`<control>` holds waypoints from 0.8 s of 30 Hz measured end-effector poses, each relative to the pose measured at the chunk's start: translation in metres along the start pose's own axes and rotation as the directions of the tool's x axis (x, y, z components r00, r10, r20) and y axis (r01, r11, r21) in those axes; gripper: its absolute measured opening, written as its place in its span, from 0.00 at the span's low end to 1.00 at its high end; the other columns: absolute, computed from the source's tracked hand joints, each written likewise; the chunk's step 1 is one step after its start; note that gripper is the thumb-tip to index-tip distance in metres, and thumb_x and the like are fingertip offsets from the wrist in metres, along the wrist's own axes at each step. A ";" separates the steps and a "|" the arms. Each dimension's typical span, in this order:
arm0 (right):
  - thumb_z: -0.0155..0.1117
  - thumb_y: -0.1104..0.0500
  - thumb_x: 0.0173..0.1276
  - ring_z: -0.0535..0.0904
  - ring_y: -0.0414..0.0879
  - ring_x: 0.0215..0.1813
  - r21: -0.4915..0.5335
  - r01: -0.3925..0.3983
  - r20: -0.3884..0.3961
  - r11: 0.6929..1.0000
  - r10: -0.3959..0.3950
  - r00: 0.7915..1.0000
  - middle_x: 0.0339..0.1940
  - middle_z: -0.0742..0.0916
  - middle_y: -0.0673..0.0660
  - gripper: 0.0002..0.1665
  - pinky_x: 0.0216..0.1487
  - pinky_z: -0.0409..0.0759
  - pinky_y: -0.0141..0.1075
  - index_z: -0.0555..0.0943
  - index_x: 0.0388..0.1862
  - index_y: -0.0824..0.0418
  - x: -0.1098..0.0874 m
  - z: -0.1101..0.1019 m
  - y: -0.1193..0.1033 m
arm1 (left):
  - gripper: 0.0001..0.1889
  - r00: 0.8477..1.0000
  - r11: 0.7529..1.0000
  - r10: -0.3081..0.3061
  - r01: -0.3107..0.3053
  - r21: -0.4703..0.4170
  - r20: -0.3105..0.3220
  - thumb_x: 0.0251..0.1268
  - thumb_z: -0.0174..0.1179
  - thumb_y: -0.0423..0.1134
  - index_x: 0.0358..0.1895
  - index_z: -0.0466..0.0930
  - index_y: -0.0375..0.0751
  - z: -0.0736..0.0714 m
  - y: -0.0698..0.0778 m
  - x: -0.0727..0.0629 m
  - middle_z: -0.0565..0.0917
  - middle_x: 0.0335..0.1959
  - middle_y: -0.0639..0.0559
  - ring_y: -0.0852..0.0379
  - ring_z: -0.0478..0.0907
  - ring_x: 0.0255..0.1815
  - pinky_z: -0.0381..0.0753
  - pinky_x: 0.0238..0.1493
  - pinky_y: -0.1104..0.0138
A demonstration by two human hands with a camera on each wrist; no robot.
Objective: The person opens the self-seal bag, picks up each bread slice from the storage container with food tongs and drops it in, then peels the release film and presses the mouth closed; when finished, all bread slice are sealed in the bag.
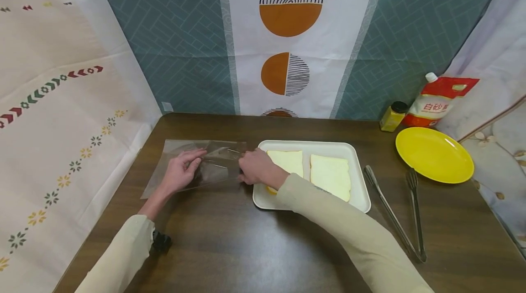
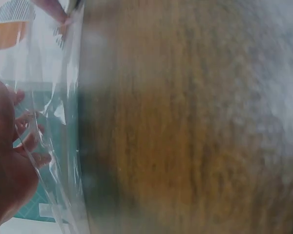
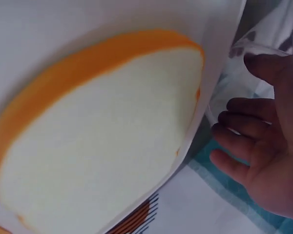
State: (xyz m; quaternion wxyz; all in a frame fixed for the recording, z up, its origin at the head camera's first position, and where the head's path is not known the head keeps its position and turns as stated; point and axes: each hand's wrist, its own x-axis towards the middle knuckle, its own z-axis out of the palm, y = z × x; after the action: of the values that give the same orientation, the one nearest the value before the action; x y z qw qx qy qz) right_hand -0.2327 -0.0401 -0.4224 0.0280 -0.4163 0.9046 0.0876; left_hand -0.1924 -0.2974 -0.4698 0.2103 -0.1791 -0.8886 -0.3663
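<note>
A clear plastic sheet (image 1: pixel 218 172), creased and shiny, lies at the left of the brown table. My left hand (image 1: pixel 183 170) rests on its middle with the fingers stretched toward the right. In the left wrist view, the plastic (image 2: pixel 63 122) spreads beside the left hand (image 2: pixel 12 146). At the sheet's right end, my right hand (image 1: pixel 258 166) has its fingers curled and grips the edge, over the tray's left rim. The right wrist view shows the thumb and bent fingers of the right hand (image 3: pixel 263 126) at the plastic (image 3: pixel 263 44), beside a bread slice (image 3: pixel 102 126).
Two bread slices (image 1: pixel 330 177) lie on the white tray (image 1: pixel 361 197). To its right are metal tongs (image 1: pixel 390 213), opened in a V. Farther right stand a yellow plate (image 1: pixel 435 155), a dark-capped yellow jar (image 1: pixel 393 117) and a red-and-white pouch (image 1: pixel 435 103).
</note>
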 end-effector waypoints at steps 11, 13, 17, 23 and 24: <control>0.64 0.55 0.68 0.80 0.51 0.25 0.261 0.023 -0.327 0.965 0.066 0.943 0.25 0.82 0.53 0.10 0.32 0.80 0.46 0.81 0.34 0.61 -0.073 -0.008 0.059 | 0.13 0.999 1.000 0.005 -0.006 0.020 0.037 0.69 0.59 0.25 0.54 0.85 0.33 0.001 -0.001 0.000 0.84 0.55 0.39 0.39 0.77 0.58 0.72 0.56 0.45; 0.65 0.56 0.68 0.81 0.52 0.26 0.318 0.003 -0.358 0.948 0.118 0.926 0.27 0.85 0.55 0.11 0.31 0.80 0.47 0.83 0.39 0.64 -0.098 -0.007 0.072 | 0.13 0.999 1.000 0.007 -0.008 0.015 0.040 0.69 0.59 0.25 0.54 0.85 0.33 0.001 -0.001 0.000 0.84 0.55 0.39 0.39 0.77 0.58 0.72 0.56 0.46; 0.66 0.56 0.68 0.86 0.55 0.38 0.403 -0.103 -0.357 0.909 0.260 0.897 0.39 0.89 0.59 0.16 0.40 0.83 0.50 0.85 0.48 0.66 -0.156 -0.004 0.095 | 0.14 0.999 1.000 0.008 -0.008 0.020 0.046 0.69 0.59 0.25 0.54 0.84 0.32 0.001 -0.001 0.000 0.83 0.56 0.38 0.38 0.77 0.59 0.72 0.57 0.45; 0.68 0.58 0.67 0.84 0.61 0.41 0.445 -0.343 -0.317 0.827 0.504 0.804 0.44 0.88 0.66 0.19 0.39 0.82 0.56 0.85 0.50 0.69 -0.250 0.008 0.113 | 0.14 0.999 0.999 0.006 -0.008 0.035 0.045 0.68 0.59 0.24 0.54 0.84 0.31 0.001 -0.002 -0.002 0.83 0.56 0.38 0.38 0.77 0.59 0.72 0.58 0.49; 0.68 0.58 0.66 0.84 0.62 0.40 0.444 -0.382 -0.324 0.810 0.543 0.775 0.44 0.88 0.68 0.19 0.37 0.82 0.57 0.84 0.50 0.71 -0.265 0.012 0.114 | 0.14 0.999 0.999 0.011 -0.012 0.036 0.042 0.68 0.59 0.23 0.54 0.84 0.30 0.001 -0.002 -0.002 0.83 0.55 0.38 0.38 0.77 0.58 0.73 0.58 0.50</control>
State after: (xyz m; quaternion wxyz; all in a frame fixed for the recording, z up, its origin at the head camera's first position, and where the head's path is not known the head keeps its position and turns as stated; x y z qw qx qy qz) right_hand -0.1466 0.2326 -0.3860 -0.1238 -0.1733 0.9626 -0.1677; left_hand -0.1918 -0.2983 -0.4724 0.1969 -0.1880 -0.8983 -0.3450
